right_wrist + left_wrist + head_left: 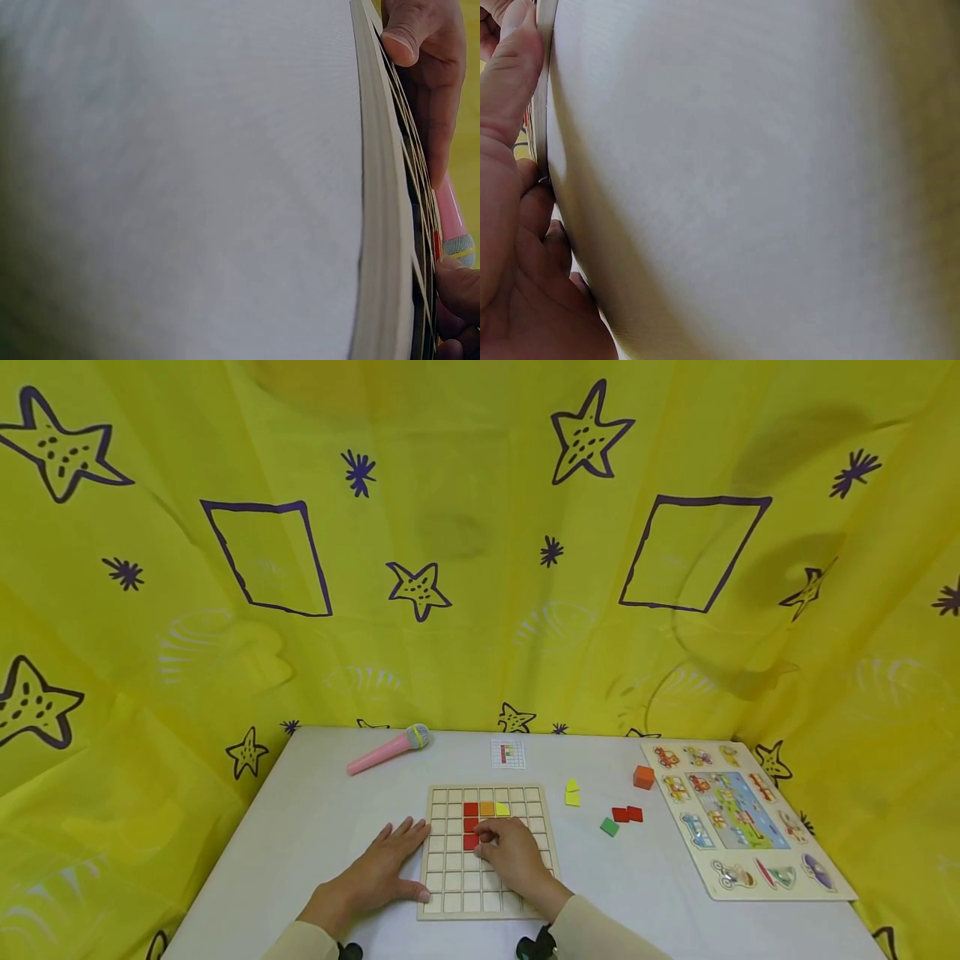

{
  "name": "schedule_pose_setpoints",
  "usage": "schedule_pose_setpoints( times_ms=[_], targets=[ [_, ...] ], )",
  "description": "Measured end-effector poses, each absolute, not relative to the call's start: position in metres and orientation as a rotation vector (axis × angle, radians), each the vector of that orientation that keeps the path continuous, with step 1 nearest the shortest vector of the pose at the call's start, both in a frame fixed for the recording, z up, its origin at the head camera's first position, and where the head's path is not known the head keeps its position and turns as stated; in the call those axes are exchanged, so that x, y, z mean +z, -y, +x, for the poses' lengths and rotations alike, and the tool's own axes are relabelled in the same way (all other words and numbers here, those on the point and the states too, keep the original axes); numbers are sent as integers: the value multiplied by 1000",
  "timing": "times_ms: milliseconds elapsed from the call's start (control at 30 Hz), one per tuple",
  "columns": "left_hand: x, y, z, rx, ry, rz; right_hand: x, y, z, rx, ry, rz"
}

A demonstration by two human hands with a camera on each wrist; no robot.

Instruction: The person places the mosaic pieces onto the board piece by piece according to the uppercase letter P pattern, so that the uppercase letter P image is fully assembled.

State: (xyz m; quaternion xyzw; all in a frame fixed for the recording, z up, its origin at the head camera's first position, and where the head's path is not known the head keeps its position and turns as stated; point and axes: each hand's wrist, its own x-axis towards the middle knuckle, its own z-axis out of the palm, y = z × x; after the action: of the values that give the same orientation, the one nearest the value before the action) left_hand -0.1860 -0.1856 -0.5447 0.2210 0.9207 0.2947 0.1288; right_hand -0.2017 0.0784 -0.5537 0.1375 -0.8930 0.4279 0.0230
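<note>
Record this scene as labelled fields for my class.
Left hand: touches the left edge of the grid board
Right hand: above the grid board, fingers near the lowest red tile; grip unclear
Visible on board: three red tiles, orange tile, yellow piece
Right of board: loose yellow pieces, green tile, loose red tiles, orange block, puzzle board
Beyond board: pattern card, pink microphone

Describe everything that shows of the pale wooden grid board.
The pale, wood-looking grid board lies flat on the white table, raised strips dividing it into small square cells. Three red tiles form a column, with an orange tile and a yellow piece right of the topmost. The person's left hand touches the board's left edge; the right hand reaches over, hiding some cells.
</note>
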Motion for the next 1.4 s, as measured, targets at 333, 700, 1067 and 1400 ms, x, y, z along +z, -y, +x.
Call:
schedule_pose_setpoints(
  times_ms=[333, 700, 1067, 1400],
  targets=[
    [-544, 186, -185, 862, -2675, 633, -554, -77, -203, 1356, 2786, 380],
    [-542, 186, -185, 858, -2678, 640, -552, -81, -204, 1594, 2730, 358],
    [-543, 185, -186, 871, -2661, 630, -542, -87, -205, 1741, 2638, 350],
    [-543, 185, -185, 863, -2668, 629, -534, -112, -213, 1785, 2620, 271]
  ],
)
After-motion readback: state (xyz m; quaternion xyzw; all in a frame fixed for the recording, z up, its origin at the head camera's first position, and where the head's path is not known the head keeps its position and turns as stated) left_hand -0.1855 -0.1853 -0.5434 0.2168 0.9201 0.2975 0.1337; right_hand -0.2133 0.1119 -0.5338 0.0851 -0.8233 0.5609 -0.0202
